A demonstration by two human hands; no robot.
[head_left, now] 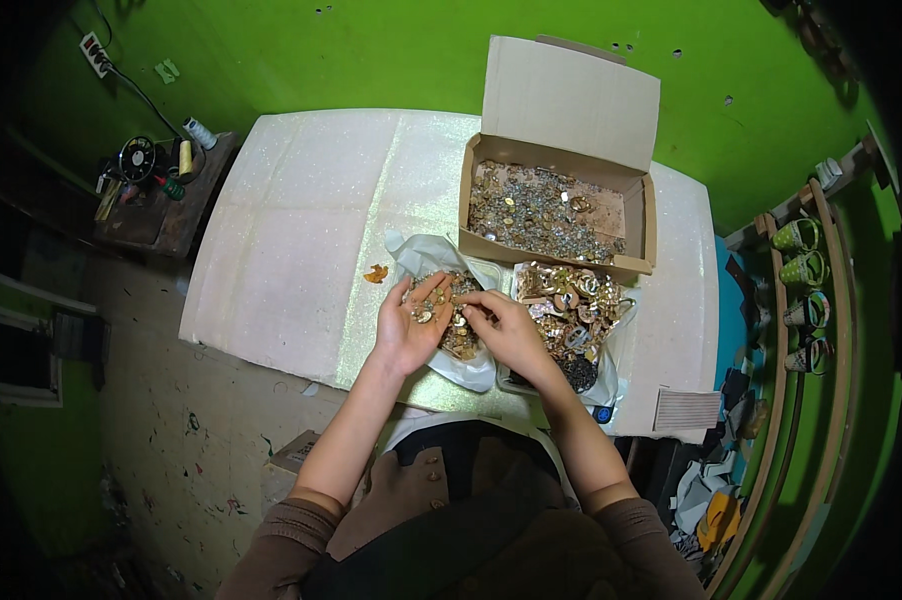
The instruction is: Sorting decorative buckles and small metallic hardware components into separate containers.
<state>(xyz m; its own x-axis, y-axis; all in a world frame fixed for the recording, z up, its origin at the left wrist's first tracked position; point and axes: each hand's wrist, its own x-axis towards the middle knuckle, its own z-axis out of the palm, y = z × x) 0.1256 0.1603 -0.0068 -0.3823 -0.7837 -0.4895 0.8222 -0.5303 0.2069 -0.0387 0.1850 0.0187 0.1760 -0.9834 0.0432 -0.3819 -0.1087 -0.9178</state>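
My left hand [407, 328] is turned palm up, its fingers stretched out and slightly cupped. Several small gold-coloured metal pieces [424, 314] lie in that palm. Just to its right, my right hand [504, 330] has thumb and fingertips drawn together in a pinch; anything between them is too small to make out. Both hands are over a whitish plastic bag [469, 373] spread open and filled with small shiny metal pieces [461, 345]. Right of it, a second heap of larger gold ornaments [571, 300] sits in plastic, with a dark beaded clump [578, 373] at its near end.
Behind the bags stands an open cardboard box [555, 253] of small metallic bits, lid raised. An orange leaf-like piece [375, 273] lies on the glittery white table cover [301, 220]. A striped card [687, 409] rests at the right front. A wooden rack [771, 420] stands at the right wall.
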